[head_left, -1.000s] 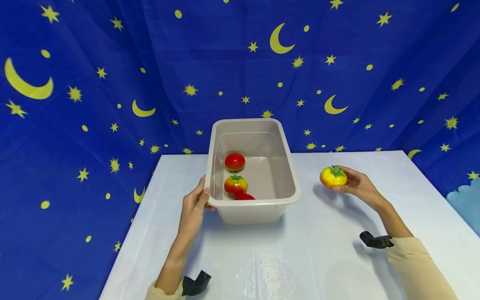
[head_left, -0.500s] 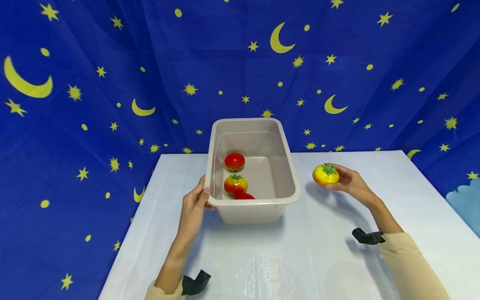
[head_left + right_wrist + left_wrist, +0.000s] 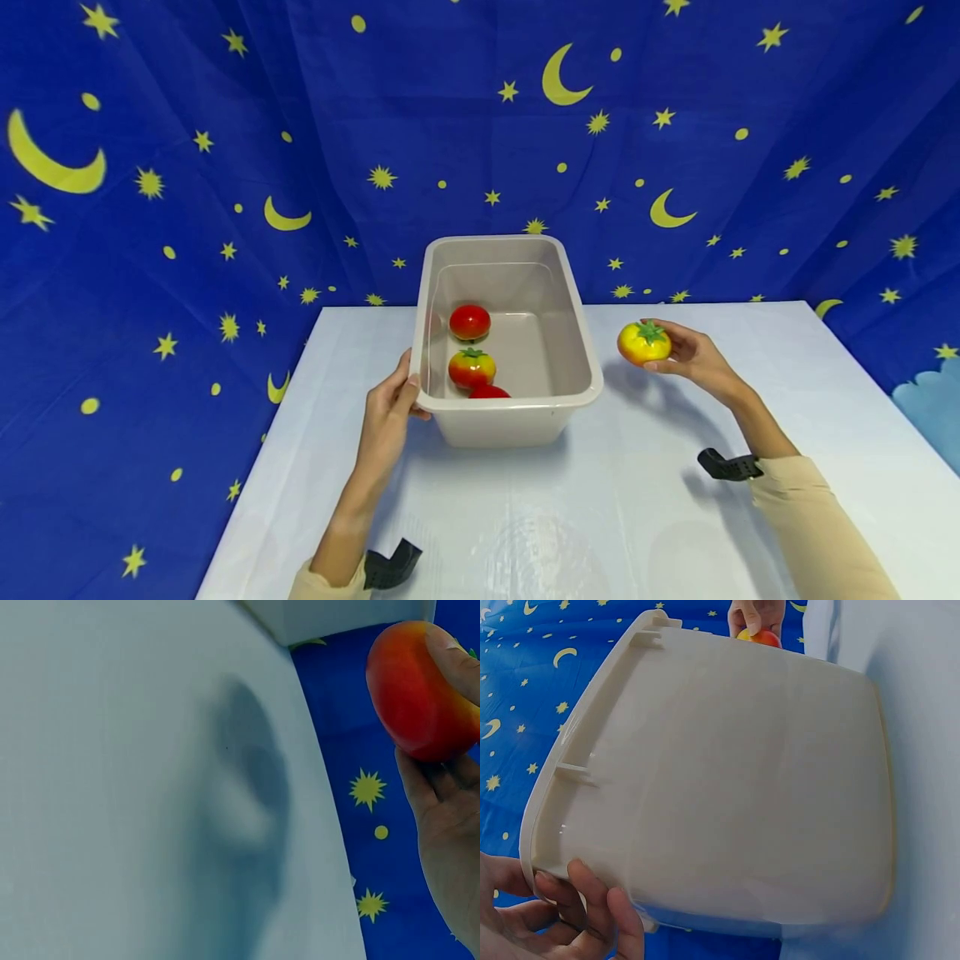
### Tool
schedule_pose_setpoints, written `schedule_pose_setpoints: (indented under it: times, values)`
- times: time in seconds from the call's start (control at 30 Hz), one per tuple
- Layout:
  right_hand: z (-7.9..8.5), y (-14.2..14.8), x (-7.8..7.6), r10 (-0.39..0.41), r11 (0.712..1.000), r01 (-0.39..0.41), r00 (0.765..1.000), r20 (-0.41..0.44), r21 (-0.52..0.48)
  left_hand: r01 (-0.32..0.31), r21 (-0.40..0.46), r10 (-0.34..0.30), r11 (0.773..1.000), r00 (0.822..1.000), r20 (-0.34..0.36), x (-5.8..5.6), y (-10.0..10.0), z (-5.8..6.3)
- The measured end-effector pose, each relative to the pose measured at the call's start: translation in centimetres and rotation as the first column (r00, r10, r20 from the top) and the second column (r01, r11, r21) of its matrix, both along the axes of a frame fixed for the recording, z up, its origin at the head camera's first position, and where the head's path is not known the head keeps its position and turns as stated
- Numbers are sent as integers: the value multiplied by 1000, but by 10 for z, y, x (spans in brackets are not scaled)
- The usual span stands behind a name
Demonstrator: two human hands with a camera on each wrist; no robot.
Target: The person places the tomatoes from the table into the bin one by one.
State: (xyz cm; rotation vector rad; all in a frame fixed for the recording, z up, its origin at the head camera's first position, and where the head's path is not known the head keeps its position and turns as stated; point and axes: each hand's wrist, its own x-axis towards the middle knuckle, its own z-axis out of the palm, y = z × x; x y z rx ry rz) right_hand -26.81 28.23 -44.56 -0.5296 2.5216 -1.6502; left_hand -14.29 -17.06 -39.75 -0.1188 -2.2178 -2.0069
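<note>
My right hand (image 3: 693, 358) grips a yellow-and-red toy tomato (image 3: 643, 343) with a green leafy top, held above the table to the right of a beige plastic bin (image 3: 480, 425). In the right wrist view the tomato (image 3: 420, 697) shows its red underside between thumb and fingers. At the bin's near left corner, my left hand (image 3: 390, 412) grips the rim, thumb on top and fingers beneath; the left wrist view shows those fingers (image 3: 592, 900) curled under the lip. Inside the bin lie a red tomato (image 3: 470, 322), a yellow-red one (image 3: 472, 369) and another red one (image 3: 490, 392), partly hidden by the front wall.
A white-covered table (image 3: 525, 508) carries the bin near its back edge. Behind it and along the left hangs a blue curtain (image 3: 480, 108) with yellow moons and stars. Black wrist mounts (image 3: 393, 565) sit on both forearms.
My right hand has moved left toward the bin and slightly up, carrying the yellow-red tomato. The left hand, the bin and the tomatoes inside stay in place.
</note>
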Motion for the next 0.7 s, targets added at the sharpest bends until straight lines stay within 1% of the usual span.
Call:
schedule_pose_setpoints:
  times: [0.3, 0.7]
  values:
    - [6, -5, 0, 27, 1000, -27, 999, -27, -3, 1, -5, -1, 1000, 1000, 0, 0, 1, 0]
    - [19, -12, -8, 55, 998, -56, 998, -37, -10, -3, -8, 3, 1000, 1000, 6, 0, 0, 1]
